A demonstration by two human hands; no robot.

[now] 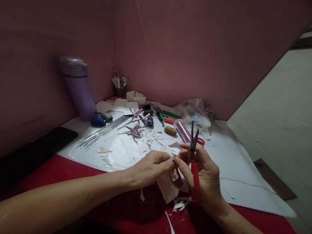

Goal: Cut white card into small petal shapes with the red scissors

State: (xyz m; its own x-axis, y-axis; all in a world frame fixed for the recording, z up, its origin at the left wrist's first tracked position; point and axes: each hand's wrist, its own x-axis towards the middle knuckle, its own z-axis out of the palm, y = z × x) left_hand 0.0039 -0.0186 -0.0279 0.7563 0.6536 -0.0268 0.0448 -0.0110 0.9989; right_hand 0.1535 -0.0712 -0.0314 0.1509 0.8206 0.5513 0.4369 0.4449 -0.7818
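- Now we count two hands over the red cloth at the near edge of the bench: our left hand and our right hand, fingertips meeting.
- Our left hand is nearly closed, thumb and forefinger pinching a small pale piece that is too small to tell apart.
- Our right hand is curled shut around one pair of scissors with red handles; its thumb and forefinger also pinch at the same small piece.
- The scissors stand almost upright, long axis vertical, dark blades slightly parted and pointing up and away from us.
- One pinkish paper scrap hangs under the hands, carrying a small label whose writing we cannot read.
- On the white sheet behind lie one bundle of thin wires, one lilac spool and at least two lilac flowers.
- One lilac flask stands upright by the wall.
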